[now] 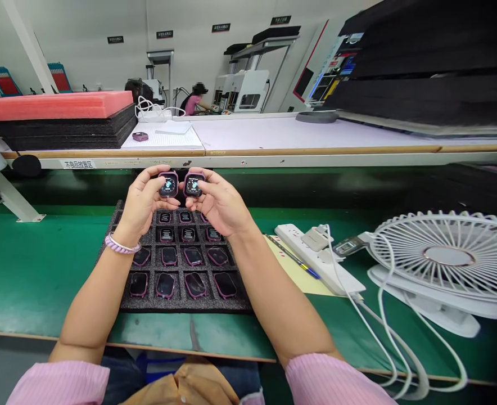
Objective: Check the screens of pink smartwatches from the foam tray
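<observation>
My left hand [145,197] grips a purple-framed smartwatch [168,184] without a strap, its thumb against the screen's edge. In my right hand [221,202] is a second smartwatch [193,184] of the same kind, my thumb over its right edge. Both screens are lit with a blue-white graphic and face me, side by side. Below them lies a dark foam tray [176,306] with several more watches in square pockets. Watches in the upper rows show lit text, while the lower watches [165,285] have dark screens. My forearms cover parts of the tray's sides.
Right of the tray are a pen [310,270], yellow paper [293,264], a white power strip [320,259] with cables, and a white fan [446,259]. A shelf [274,160] crosses ahead, bearing pink foam [58,106] and another watch [140,136]. A person [194,101] sits beyond.
</observation>
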`<state>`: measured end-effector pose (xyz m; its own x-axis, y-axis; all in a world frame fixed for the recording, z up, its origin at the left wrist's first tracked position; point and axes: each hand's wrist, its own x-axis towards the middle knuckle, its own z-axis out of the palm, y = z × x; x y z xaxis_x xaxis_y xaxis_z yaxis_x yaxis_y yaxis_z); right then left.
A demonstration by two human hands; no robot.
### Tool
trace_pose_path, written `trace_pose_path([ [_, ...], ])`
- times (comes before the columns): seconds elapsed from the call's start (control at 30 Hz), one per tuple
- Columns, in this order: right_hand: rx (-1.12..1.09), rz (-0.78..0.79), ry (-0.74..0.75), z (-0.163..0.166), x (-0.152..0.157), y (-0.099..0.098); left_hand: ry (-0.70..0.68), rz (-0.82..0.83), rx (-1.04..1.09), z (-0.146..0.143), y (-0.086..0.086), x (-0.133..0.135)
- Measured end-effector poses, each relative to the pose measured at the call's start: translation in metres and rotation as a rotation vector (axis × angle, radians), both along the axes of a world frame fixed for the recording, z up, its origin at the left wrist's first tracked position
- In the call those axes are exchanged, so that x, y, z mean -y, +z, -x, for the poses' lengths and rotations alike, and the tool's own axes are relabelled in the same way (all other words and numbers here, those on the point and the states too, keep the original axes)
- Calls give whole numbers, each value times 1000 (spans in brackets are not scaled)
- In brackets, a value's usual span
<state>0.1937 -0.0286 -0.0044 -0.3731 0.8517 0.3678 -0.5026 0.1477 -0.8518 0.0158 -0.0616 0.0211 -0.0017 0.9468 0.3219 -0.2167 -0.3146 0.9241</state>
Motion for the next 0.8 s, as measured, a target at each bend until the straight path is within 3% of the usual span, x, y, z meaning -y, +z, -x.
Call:
trace_pose_path([
  [0.23, 35, -135, -74, 1, 5, 3, 52, -133, -116, -5, 0, 6],
  [0.8, 40, -169, -92, 2, 4, 0, 39, -157, -157, -4, -1, 5],
])
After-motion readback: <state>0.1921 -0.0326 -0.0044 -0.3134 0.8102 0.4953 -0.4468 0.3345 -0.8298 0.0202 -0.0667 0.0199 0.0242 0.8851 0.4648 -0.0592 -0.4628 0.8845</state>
